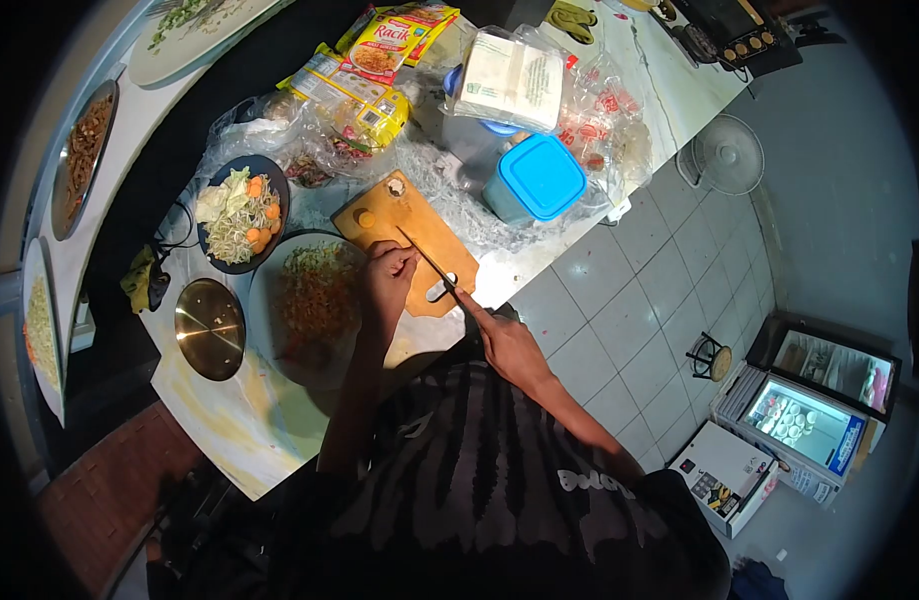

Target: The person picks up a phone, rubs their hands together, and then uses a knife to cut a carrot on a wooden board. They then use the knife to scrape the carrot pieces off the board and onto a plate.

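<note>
Our left hand (388, 285) curls its fingertips down on the wooden cutting board (420, 225), seemingly pinning something too small to make out, while our right hand (505, 345) grips the knife (430, 262) with the blade slanting across the board towards those fingertips, so the cut would land beside them. To the left on the worktop (280, 420) sit a round metal lid (210, 328), a dark bowl of vegetables (242, 215) and a plate of noodles (315, 300) touching the board's edge; beyond the board, crinkled plastic bags (450, 185), seasoning packets (385, 40) and a blue-lidded tub (535, 178) crowd its far side.
</note>
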The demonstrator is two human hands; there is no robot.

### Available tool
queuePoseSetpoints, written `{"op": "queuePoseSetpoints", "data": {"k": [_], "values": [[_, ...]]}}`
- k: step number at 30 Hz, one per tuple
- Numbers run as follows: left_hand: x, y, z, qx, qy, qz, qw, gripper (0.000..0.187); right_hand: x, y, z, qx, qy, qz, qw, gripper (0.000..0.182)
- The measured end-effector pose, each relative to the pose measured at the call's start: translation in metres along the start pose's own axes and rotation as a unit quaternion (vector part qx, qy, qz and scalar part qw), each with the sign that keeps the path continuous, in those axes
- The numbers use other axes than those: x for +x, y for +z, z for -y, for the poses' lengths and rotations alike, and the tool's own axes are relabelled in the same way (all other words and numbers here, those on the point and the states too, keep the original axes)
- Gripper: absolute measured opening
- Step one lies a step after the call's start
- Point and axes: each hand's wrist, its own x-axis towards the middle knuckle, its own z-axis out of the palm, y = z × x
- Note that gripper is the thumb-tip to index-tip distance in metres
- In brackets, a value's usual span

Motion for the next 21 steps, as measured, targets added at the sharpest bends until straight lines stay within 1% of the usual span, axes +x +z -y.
{"op": "queuePoseSetpoints", "data": {"k": [2,5,6,8,15,17,21], "values": [[0.0,-0.001,-0.002,-0.034,-0.028,0.007,0.999,0.014,0.0,0.001,-0.001,-0.006,-0.007,-0.002,1.0,0.073],[-0.001,0.0,0.001,-0.043,-0.032,0.008,0.999,0.013,-0.003,0.002,-0.003,0.021,0.001,-0.009,1.0,0.071],[0.0,0.0,0.001,-0.043,-0.032,0.009,0.999,0.013,-0.003,0.001,-0.002,0.021,0.001,-0.009,1.0,0.071],[0.0,0.0,0.0,-0.032,-0.032,0.011,0.999,0.013,-0.004,-0.003,0.001,0.022,0.022,0.024,0.999,0.07],[-0.001,0.002,0.009,-0.054,-0.029,0.008,0.998,0.012,-0.006,-0.001,0.001,0.052,0.013,0.007,0.999,0.068],[0.0,0.0,0.002,-0.051,-0.03,0.007,0.998,0.012,-0.005,0.0,0.001,0.068,0.013,0.009,0.998,0.069],[-0.001,0.002,0.011,-0.065,-0.026,0.008,0.998,0.012,-0.005,-0.005,0.005,0.066,0.031,0.03,0.997,0.067]]}}
